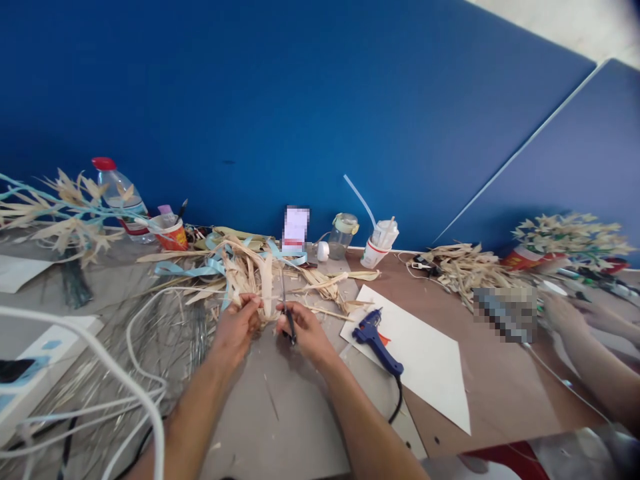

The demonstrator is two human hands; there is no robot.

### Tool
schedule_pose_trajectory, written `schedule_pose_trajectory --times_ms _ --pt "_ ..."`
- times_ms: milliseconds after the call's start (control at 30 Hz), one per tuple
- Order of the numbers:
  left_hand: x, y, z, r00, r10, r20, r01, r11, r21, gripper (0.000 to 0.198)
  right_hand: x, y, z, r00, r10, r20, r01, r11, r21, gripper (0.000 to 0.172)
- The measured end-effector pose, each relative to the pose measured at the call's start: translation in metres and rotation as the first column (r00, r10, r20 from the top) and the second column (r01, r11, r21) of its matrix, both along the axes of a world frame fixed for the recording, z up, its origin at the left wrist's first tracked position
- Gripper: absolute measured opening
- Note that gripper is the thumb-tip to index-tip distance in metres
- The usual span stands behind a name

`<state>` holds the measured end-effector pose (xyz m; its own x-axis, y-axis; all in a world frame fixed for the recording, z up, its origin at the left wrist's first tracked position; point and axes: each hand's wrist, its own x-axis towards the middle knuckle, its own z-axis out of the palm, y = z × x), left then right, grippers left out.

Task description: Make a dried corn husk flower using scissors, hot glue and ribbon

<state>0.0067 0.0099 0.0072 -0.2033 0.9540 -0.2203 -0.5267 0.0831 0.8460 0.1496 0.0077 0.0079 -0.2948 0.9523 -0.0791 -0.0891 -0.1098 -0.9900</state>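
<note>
Bottle with red cap (114, 184) stands at the left back of the tabletop (310, 427), and beside it is a red paper cup (173, 237) with a pen. Nearer, the left hand (239, 325) has its grip closed, with fingertips pinching a thin pale strip (269, 297) in front of the pile of dry leaves (245, 263). Just right of it, the right hand (306, 330) grips scissors (289, 323), whose blades point away. Further right, a blue glue gun (377, 343) lies partly on a white sheet (437, 373); at the far right is a co-worker's hand (565, 317).
</note>
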Motion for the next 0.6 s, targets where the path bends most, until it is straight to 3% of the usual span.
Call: schedule_pose_trajectory --times_ms 133,200,333,600 --pt "0.009 -0.005 0.0 0.994 -0.109 -0.031 0.108 0.993 -0.042 0.034 -0.004 0.005 -0.002 0.96 -0.248 -0.133 0.257 0.965 0.053 0.044" --pt "0.012 -0.007 0.002 0.984 -0.165 -0.068 0.16 0.985 -0.063 0.034 -0.001 0.007 0.0 0.945 -0.289 -0.151 0.303 0.95 0.073 0.042" --pt "0.014 -0.009 0.005 0.975 -0.199 -0.103 0.192 0.979 -0.075 0.035 0.003 0.007 0.0 0.945 -0.294 -0.145 0.307 0.949 0.079 0.039" --pt "0.002 -0.001 -0.005 0.993 -0.107 -0.042 0.108 0.994 0.021 0.032 -0.004 0.005 -0.009 0.975 -0.21 -0.066 0.213 0.976 0.041 0.039"
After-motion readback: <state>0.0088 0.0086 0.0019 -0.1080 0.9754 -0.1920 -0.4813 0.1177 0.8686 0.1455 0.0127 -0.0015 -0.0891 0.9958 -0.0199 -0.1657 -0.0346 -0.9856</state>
